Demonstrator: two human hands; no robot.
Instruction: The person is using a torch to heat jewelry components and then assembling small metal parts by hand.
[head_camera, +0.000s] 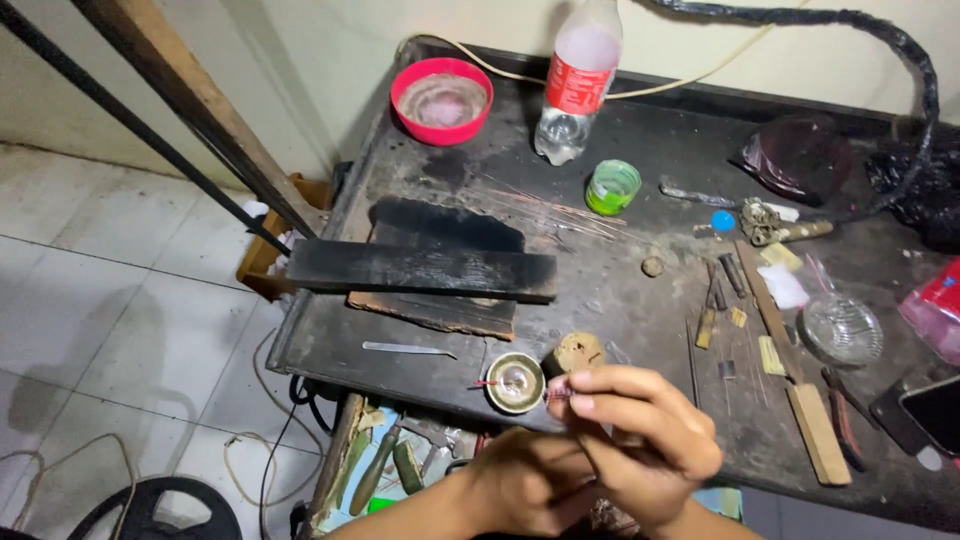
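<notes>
A dark, scorched workbench (640, 300) carries 2 charred boards (430, 270), a red bowl (441, 99), a plastic bottle (575, 90), a green cup (612, 187), a small metal dish (515, 382), a glass dish (842, 329) and pliers (842, 415).

A clear plastic bottle (577, 85) stands at the back edge of the counter (620, 310), just right of the red bowl, and a red label (581, 82) wraps its middle, with the body above it misted white and the base below it clear. At the counter's right edge a phone (934, 412) lies flat near the front corner, its dark screen unlit and partly cut off by the picture's border. Just behind it, also at the right edge, sits a red packet (938, 305) in clear wrapping, only partly in view.
</notes>
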